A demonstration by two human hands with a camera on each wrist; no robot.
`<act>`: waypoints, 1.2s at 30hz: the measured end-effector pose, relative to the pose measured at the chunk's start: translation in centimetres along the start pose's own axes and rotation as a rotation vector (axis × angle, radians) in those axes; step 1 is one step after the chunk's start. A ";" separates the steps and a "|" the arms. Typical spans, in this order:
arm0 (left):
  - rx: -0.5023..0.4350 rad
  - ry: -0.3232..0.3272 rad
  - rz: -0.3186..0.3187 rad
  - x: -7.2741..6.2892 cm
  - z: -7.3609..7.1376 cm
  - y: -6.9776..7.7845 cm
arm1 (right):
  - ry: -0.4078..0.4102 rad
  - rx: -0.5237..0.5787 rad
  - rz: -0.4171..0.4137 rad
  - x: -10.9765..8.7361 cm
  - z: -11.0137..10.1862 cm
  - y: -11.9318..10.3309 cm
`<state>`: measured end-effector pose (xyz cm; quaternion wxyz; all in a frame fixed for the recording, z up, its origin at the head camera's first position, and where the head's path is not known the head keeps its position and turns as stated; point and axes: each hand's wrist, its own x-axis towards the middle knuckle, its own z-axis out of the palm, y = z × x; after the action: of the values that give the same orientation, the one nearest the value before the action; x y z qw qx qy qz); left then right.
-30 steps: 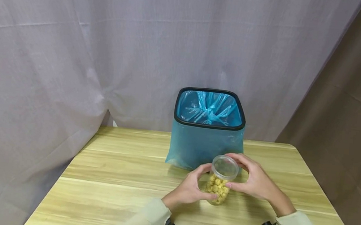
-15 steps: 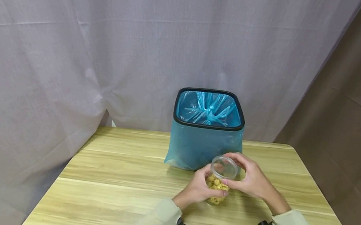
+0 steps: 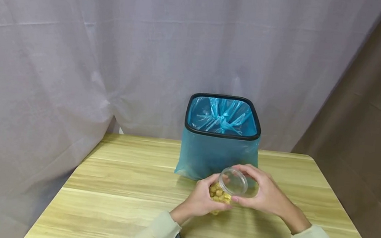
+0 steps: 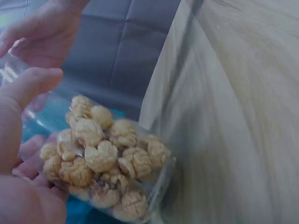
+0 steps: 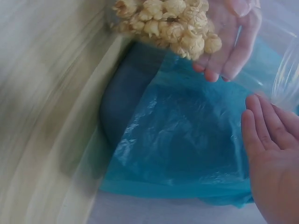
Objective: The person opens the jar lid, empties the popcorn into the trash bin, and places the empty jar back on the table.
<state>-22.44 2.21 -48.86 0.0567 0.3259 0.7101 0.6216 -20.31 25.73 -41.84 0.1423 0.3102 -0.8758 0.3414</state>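
Observation:
A clear plastic jar partly filled with caramel popcorn [image 3: 219, 195] is held tilted over the table, its base toward the lower left. My left hand [image 3: 199, 199] grips the jar's body, thumb on the near side and fingers behind. Around the clear round lid [image 3: 234, 181] at the top end, my right hand [image 3: 267, 191] curls its thumb and fingers. Big popcorn pieces [image 4: 103, 156] show through the wall in the left wrist view, gathered at the base end. The right wrist view has the right hand's fingers [image 5: 266, 123] at the ribbed lid end.
Right behind the jar stands a bin [image 3: 221, 136] with a black rim and a blue plastic bag liner, knotted inside. It sits on the wood-grain table [image 3: 130, 174]. A grey curtain [image 3: 148, 53] hangs behind, a brown one [image 3: 365, 132] at the right.
The jar has tipped further, its base swinging left. The left hand first slid right along the jar, then came back left with it. The right hand stays at the lid.

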 end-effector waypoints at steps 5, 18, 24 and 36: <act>0.195 -0.018 0.026 -1.0 -1.3 0.8 | -0.047 -0.075 0.002 0.4 -0.5 -1.2; 0.656 -0.015 0.003 -3.5 -4.5 2.9 | -0.181 -0.140 0.039 1.8 -0.5 -4.4; 0.799 0.040 -0.030 -4.4 -5.6 3.5 | -0.205 -0.124 0.046 2.2 0.4 -4.9; 0.881 0.058 -0.064 -5.4 -6.1 4.0 | -0.225 -0.079 0.007 2.4 2.8 -4.5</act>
<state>-19.61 -5.83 -45.60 -0.0883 0.2792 0.9184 0.2662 -19.32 20.15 -40.46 0.0539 0.3378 -0.9000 0.2703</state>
